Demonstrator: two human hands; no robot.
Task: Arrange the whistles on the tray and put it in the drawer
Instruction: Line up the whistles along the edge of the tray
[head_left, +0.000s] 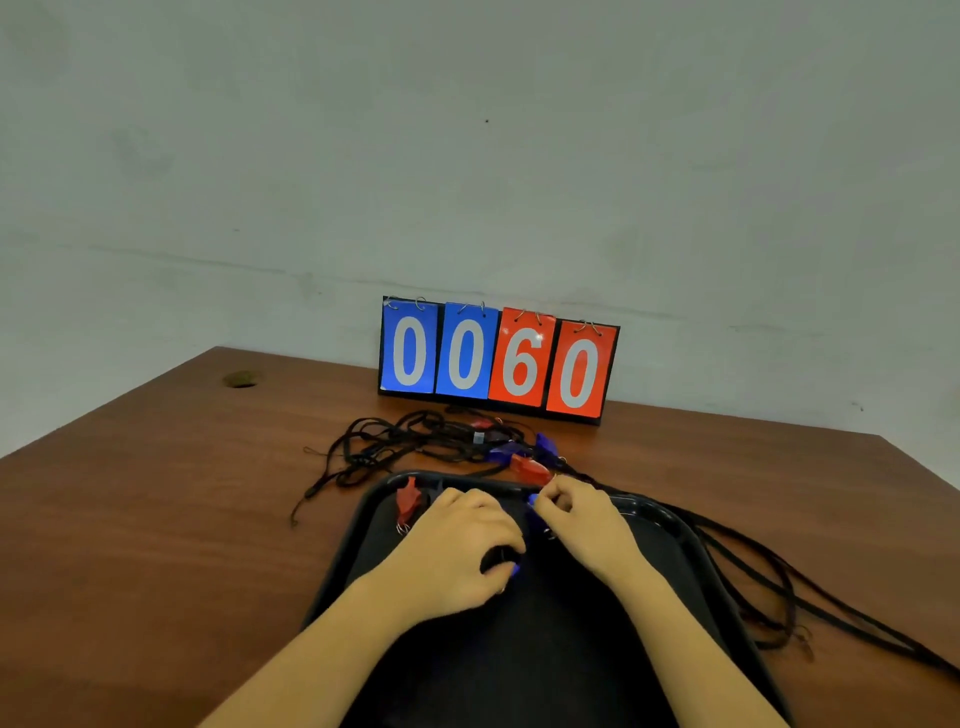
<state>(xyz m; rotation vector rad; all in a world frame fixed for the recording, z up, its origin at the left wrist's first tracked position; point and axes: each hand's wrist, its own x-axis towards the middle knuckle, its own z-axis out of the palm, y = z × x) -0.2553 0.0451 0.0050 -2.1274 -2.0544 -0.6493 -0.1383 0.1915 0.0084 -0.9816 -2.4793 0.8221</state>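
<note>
A black tray (670, 525) lies on the wooden table in front of me. A red whistle (408, 501) sits in its far left corner. My left hand (462, 551) rests over the tray's middle, fingers curled round a blue whistle (514, 569) that peeks out under them. My right hand (584, 519) pinches another blue whistle (532, 501) near the tray's far rim. Beyond the rim lie a red whistle (530, 467) and blue whistles (545, 444) in a tangle of black lanyards (405, 441).
A flip scoreboard (496, 358) reading 0060 stands against the wall at the table's back edge. More black lanyard cords (753, 577) trail off the tray's right side across the table. A round cable hole (240, 380) is at the far left.
</note>
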